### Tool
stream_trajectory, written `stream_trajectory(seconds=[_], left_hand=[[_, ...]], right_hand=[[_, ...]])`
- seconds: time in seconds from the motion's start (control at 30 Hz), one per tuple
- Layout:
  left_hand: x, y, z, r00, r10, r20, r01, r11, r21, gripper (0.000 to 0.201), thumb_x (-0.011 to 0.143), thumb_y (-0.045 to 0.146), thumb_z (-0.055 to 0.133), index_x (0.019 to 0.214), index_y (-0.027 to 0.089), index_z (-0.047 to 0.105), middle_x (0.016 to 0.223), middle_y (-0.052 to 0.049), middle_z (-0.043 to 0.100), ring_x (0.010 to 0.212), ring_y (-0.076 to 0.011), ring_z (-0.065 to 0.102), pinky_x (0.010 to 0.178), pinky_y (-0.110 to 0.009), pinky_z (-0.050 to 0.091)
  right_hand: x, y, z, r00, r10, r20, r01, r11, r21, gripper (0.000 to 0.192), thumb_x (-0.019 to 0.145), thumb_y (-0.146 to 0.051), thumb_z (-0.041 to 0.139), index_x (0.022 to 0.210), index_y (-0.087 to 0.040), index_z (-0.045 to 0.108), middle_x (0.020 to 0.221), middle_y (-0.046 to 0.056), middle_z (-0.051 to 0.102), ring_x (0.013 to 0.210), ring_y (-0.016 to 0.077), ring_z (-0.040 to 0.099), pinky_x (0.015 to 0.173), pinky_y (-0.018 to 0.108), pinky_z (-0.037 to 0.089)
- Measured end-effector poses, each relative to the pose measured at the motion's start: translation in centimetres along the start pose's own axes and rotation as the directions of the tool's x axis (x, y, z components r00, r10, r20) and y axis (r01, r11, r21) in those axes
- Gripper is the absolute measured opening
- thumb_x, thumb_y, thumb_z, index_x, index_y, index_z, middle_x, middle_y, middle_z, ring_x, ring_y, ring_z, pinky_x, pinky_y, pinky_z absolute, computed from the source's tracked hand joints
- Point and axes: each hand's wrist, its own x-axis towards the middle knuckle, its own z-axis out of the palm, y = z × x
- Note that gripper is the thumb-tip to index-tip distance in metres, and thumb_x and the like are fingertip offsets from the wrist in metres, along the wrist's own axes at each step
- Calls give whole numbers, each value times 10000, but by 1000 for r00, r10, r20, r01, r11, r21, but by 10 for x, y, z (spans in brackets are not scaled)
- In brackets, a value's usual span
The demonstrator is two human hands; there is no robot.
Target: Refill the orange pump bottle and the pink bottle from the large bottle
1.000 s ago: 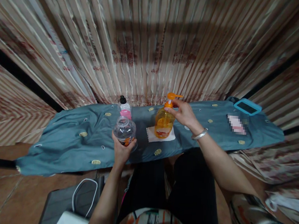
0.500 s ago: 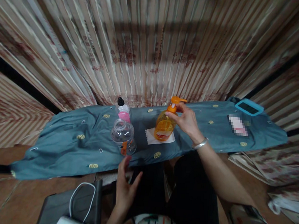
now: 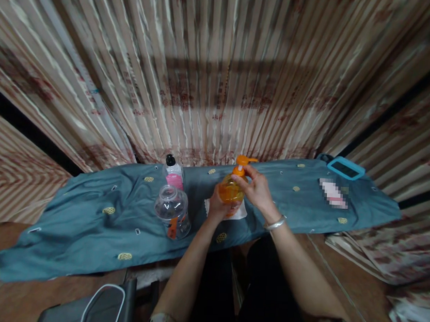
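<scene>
Three bottles on one long bench draped in wrinkled teal cloth (image 3: 87, 221) dotted with small yellow embroidered ovals. Nearest the middle, a translucent orange plastic pump bottle (image 3: 229, 190) with an orange spout, upright on a white square napkin (image 3: 241, 211) close to the front edge. Gripped from both sides: left hand (image 3: 217, 207) curled round the lower body, right hand (image 3: 257, 190) closed about the neck just under the pump head, fingers wrapped, a silver bangle (image 3: 274, 224) at that wrist. To the left, one clear round-shouldered plastic jar (image 3: 173, 212), open-mouthed, with an orange label patch low on its side, standing free near the front edge. Behind it, close to the back edge, one small clear bottle with pink label and black cap (image 3: 173, 172). Toward the far right end, one flat device in a light-blue case (image 3: 345, 168) lying at the back corner, and one pale flat item (image 3: 332, 193) beside it, too blurred to identify, possibly a card or packet. Behind everything, pleated beige curtain (image 3: 220, 74) with faded reddish print, glossy and vertically ribbed. Below the bench's left front, a dark flat object with one white looped cable (image 3: 99, 302) on reddish-brown floor tiles.
</scene>
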Motion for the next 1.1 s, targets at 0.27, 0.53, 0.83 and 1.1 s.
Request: stream_trajectory(seconds=[0.27,0.53,0.83,1.1], left_hand=[[-4,5,-4,1000,25,-17,-25,1000,-12,716,477,247,927,1092,197,566,1083,-64,730,1010,-260,711,923,-414,542],[-6,10,-1,1000,-5,-10,5,1000,-6,731,475,276,946,1076,215,534,1109,-65,723,1060,-264,694,923,-409,547],[-7,7,-3,999,28,-31,-26,998,61,693,513,207,913,1103,212,549,1101,-63,727,1027,-247,705,935,-394,538],[-6,2,-4,999,46,-11,-46,997,62,700,530,245,910,1121,207,537,1133,-68,713,1042,-245,698,941,-393,529]], right_hand=[[11,-2,-15,973,-91,211,60,987,149,346,944,-413,636,1204,-184,630,1193,71,671,1028,213,671,889,445,561],[7,9,8,996,69,-55,-65,996,68,374,934,-418,645,1227,-189,611,1228,78,645,1057,226,651,901,464,549],[4,1,-4,999,-32,25,30,997,77,375,933,-411,649,1236,-194,614,1265,84,641,1107,237,643,941,482,535],[11,-5,-9,996,-60,59,58,998,36,337,934,-416,647,1179,-185,637,1204,72,664,1063,223,655,925,468,539]])
